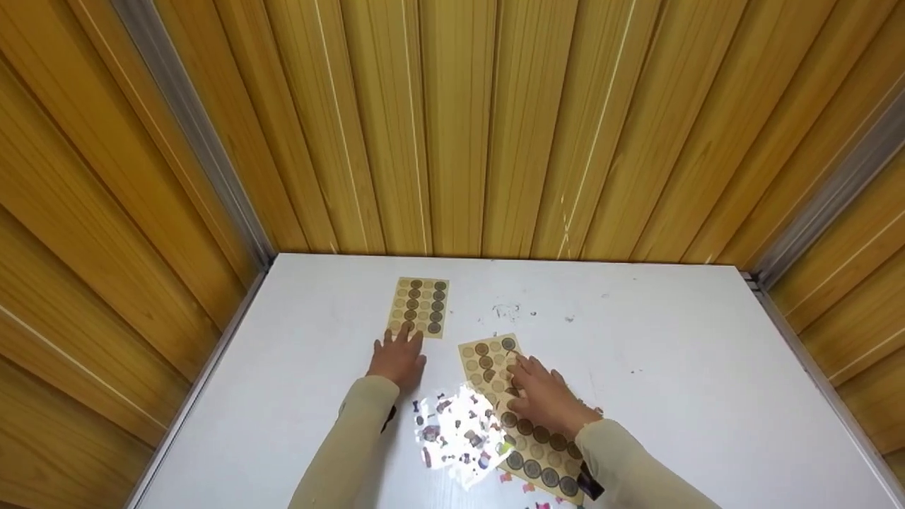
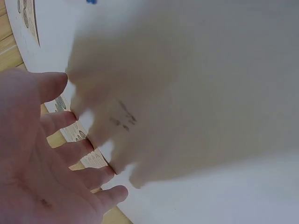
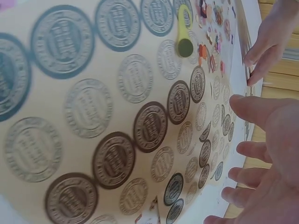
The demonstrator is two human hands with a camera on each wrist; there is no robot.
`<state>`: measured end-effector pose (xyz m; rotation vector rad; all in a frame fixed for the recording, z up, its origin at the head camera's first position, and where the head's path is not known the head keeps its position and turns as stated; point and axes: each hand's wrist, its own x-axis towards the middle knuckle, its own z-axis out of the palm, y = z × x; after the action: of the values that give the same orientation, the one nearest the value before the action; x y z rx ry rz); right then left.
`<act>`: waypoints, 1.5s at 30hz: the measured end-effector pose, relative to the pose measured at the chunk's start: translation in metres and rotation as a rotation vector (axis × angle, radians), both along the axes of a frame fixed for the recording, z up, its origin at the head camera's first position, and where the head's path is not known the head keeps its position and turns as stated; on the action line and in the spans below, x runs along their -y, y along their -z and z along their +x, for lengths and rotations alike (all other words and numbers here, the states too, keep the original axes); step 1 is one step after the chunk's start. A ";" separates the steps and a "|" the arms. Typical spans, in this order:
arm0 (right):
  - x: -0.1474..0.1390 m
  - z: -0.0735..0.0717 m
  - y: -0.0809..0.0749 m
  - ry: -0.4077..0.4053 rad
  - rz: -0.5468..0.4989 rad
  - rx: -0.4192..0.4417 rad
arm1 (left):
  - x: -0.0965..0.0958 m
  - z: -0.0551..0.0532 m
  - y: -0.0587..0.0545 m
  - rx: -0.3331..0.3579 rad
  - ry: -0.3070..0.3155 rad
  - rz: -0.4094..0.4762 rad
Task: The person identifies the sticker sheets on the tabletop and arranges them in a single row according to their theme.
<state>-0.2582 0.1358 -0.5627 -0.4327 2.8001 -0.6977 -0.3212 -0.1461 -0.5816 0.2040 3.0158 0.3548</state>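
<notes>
My left hand (image 1: 397, 362) has its fingers spread, with the fingertips on the near edge of a tan sheet of round seal stickers (image 1: 423, 311) at the back left. Nothing is held in its palm in the left wrist view. Over the right part of a second sticker sheet (image 1: 475, 365) lies my right hand (image 1: 548, 397), palm down with fingers extended. A third sheet (image 1: 541, 456) overlaps the second one, running under the right wrist. In the right wrist view, rows of dark and pale round stickers (image 3: 114, 159) fill the surface beside the right hand's fingers.
A glossy clear sheet of small colourful stickers (image 1: 459, 431) lies between the forearms, partly under the tan sheets. More pink stickers (image 1: 529, 488) show at the front. Wood-grain panels (image 1: 459, 127) wall the white table (image 1: 672, 410) at the back and sides.
</notes>
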 end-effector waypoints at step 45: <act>-0.025 0.059 0.009 -0.164 -0.004 0.090 | 0.002 -0.029 -0.003 0.040 0.036 -0.002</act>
<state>-0.1988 0.1607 -0.5720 -0.6086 2.6433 -0.6696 -0.3499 -0.1481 -0.5784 0.2483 2.9692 0.3481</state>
